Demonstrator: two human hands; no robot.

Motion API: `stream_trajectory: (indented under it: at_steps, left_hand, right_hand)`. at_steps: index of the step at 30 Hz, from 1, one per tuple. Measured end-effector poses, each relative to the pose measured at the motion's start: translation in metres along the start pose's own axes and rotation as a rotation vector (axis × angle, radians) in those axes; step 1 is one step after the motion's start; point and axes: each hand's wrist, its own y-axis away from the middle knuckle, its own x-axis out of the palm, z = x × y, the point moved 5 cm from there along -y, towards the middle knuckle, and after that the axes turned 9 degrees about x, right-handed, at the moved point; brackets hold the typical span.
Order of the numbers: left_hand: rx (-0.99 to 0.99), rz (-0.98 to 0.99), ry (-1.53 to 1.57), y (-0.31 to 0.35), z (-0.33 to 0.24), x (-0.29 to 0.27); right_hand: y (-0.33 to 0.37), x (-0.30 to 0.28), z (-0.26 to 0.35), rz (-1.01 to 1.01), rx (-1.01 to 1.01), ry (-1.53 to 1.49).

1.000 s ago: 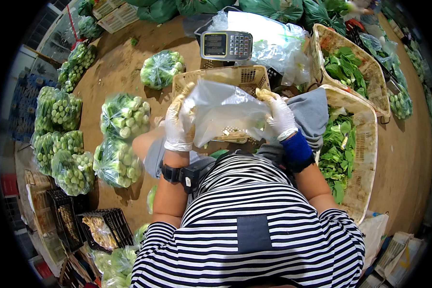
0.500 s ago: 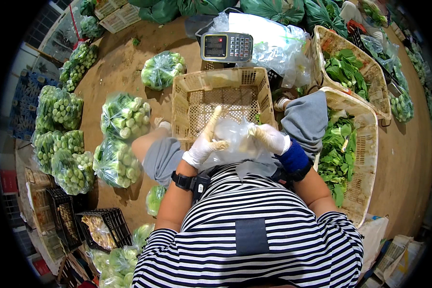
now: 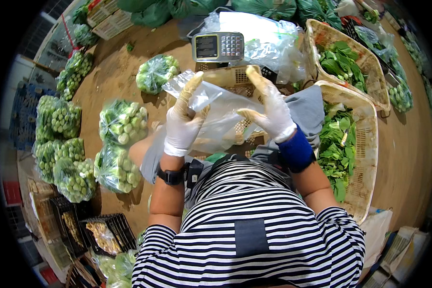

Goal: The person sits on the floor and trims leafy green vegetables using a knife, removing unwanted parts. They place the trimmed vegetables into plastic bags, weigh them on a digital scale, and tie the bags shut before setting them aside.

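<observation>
A clear plastic bag is spread between my hands, loose and slanting over the plastic crate in front of me. My left hand, in a whitish glove, is against the bag's left side with its forefinger and thumb apart. At the bag's right edge, my gloved right hand has its fingers stretched up and its thumb pointing inward. Both hands look open; whether any finger pinches the film is hard to see. The bag and hands hide much of the crate.
Beyond the crate stands a digital scale, beside a pile of plastic bags. Crates of leafy greens line my right. Bagged green vegetables sit on the floor to my left, near black crates.
Both hands have risen away from my body and moved farther apart. The plastic bag, bunched near my lap before, is now spread out over the crate.
</observation>
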Motion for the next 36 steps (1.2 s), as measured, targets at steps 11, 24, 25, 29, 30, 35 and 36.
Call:
stream_trajectory:
  at_steps: [11, 24, 25, 29, 30, 35, 36]
  left_hand:
    - [0.169, 0.002, -0.307, -0.015, 0.007, -0.012]
    - [-0.254, -0.124, 0.166, 0.027, 0.038, 0.038]
    - [-0.237, -0.156, 0.27, 0.022, 0.049, 0.026]
    - [-0.44, -0.25, 0.963, 0.047, 0.071, -0.049]
    - [-0.376, -0.175, 1.076, 0.06, 0.067, -0.063]
    - [-0.406, 0.013, 0.608, 0.06, 0.021, -0.06]
    - [-0.446, 0.017, 0.41, 0.059, 0.034, -0.057]
  right_hand:
    - [0.044, 0.043, -0.021, 0.723, 0.493, -0.988]
    - [0.028, 0.101, -0.032, 0.352, 0.719, -1.741]
    - [0.027, 0.085, -0.033, 0.243, 0.631, -1.607]
    - [0.024, 0.002, -0.094, -0.059, 0.277, -0.059]
    - [0.023, -0.023, -0.112, -0.099, 0.372, 0.014]
    - [0.058, -0.115, -0.217, -0.736, 0.767, 0.12]
    - [0.064, -0.114, -0.225, -0.799, 0.821, 0.035]
